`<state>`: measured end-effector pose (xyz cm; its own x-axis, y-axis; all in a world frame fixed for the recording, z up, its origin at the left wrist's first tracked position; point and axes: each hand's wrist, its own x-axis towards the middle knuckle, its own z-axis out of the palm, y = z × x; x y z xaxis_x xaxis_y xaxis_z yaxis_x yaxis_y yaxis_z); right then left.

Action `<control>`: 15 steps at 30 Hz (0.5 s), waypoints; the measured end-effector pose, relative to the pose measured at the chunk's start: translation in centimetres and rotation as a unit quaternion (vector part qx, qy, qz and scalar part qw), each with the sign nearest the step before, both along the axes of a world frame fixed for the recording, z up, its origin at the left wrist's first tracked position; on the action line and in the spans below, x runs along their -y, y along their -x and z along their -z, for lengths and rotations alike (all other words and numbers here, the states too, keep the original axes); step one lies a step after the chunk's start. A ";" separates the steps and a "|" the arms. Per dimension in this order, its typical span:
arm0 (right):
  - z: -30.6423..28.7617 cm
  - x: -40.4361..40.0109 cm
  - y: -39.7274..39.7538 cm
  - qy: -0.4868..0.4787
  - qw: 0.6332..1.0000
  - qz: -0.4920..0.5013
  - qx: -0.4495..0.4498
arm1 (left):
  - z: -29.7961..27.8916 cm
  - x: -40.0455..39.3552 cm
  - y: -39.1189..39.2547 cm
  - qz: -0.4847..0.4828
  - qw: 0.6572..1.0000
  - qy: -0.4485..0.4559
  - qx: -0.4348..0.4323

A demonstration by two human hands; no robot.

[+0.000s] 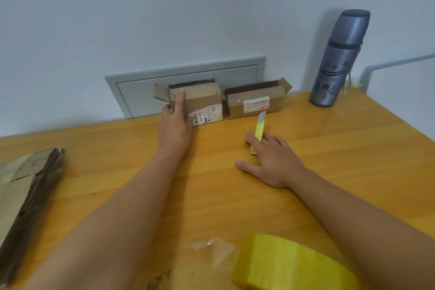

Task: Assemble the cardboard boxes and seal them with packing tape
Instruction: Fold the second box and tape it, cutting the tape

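Observation:
Two small cardboard boxes stand against the wall with their top flaps open. My left hand (175,122) holds the left box (200,101) at its left front corner, fingers up its front face and thumb round the side. The right box (255,100) stands beside it, untouched. My right hand (268,158) lies flat on the table with straight fingers resting on a yellow utility knife (258,133), whose blade end points at the right box. A yellow roll of packing tape (289,263) sits at the near edge, a loose clear end beside it.
A flattened cardboard box (26,195) lies at the table's left edge. A grey-blue thermos flask (339,59) stands at the back right near the wall. A grey wall panel (186,73) is behind the boxes. The wooden table (211,186) spreads between my arms.

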<state>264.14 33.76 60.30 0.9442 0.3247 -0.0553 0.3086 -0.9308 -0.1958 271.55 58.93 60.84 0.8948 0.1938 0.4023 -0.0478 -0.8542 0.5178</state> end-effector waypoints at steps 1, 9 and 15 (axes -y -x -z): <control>0.0 0.0 0.0 -0.001 1.000 -0.001 0.000 | 0.0 0.0 -0.1 0.000 1.000 0.001 0.000; -0.8 -0.2 0.5 -0.010 1.000 -0.005 -0.004 | -0.2 -0.6 4.1 -0.036 0.998 -0.046 -0.017; -4.6 -0.4 1.3 -0.048 0.989 0.039 -0.138 | -2.1 -3.3 11.5 -0.047 0.989 -0.138 0.013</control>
